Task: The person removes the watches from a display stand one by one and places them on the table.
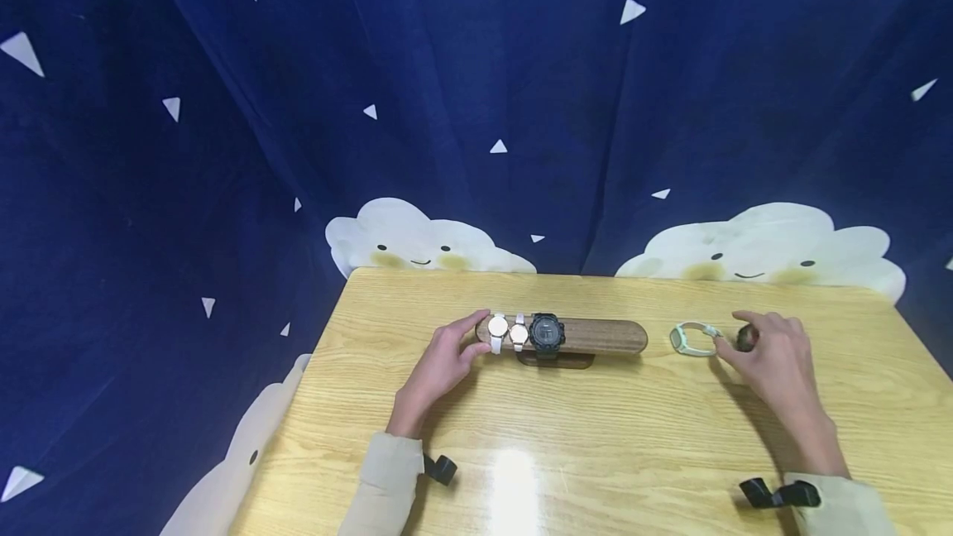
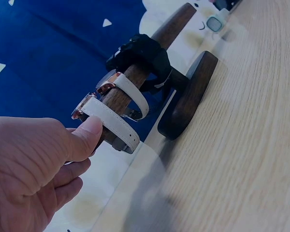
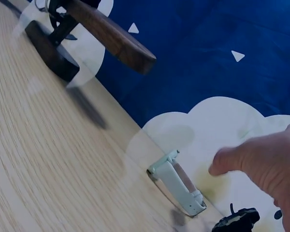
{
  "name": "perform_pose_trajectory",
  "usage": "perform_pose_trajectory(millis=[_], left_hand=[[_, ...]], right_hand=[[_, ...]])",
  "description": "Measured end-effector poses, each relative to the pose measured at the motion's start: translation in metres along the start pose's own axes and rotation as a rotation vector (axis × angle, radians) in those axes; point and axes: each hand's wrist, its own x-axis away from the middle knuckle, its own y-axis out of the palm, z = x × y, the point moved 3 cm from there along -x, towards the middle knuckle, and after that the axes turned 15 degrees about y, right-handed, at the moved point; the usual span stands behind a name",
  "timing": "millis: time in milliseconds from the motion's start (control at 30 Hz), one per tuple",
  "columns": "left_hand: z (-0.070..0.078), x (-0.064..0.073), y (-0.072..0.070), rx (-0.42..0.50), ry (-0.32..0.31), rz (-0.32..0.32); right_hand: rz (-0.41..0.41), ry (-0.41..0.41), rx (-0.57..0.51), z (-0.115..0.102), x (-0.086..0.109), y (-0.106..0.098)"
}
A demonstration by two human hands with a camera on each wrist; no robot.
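Observation:
A wooden watch stand (image 1: 606,336) carries two watches with white straps and a chunky black digital watch (image 1: 547,333). At the stand's left end my left hand (image 1: 441,361) grips the bar, its thumb against the strap of the outermost white watch (image 2: 111,121). The smaller white watch (image 1: 519,335) sits beside it. Over at the right, my right hand (image 1: 778,358) is spread around a dark watch (image 1: 747,337), thumb apart from it in the right wrist view; its other fingers are hidden there. A pale green watch (image 3: 176,186) stands on the table left of that hand.
The light wooden table (image 1: 558,437) runs back to a navy curtain (image 1: 476,106) with white triangles and smiling clouds. The stand's short base (image 1: 554,361) props the bar above the tabletop. Black wrist-camera straps (image 1: 441,470) sit on both sleeves.

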Motion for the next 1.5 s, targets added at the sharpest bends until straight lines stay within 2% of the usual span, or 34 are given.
perform_pose_trajectory(millis=[167, 500, 833, 967, 1200, 1500], left_hand=[[0.000, -0.001, 0.000, 0.010, -0.006, -0.002], [0.000, 0.000, 0.001, 0.011, -0.005, 0.004], [-0.002, 0.001, -0.001, 0.002, -0.015, 0.001], [-0.002, 0.000, 0.000, -0.004, -0.017, -0.005], [0.000, 0.000, 0.004, 0.000, 0.015, 0.002], [0.002, 0.000, 0.001, -0.001, -0.002, 0.006]], right_hand=[[0.014, -0.077, -0.098, -0.012, 0.002, 0.004], [0.036, -0.160, -0.244, -0.032, 0.008, 0.008], [-0.013, -0.244, -0.360, -0.053, 0.012, 0.024], [-0.071, -0.235, -0.407, -0.058, 0.017, 0.026], [-0.188, -0.126, -0.411, -0.059, 0.019, 0.031], [-0.297, -0.114, -0.396, -0.072, 0.016, 0.038]])
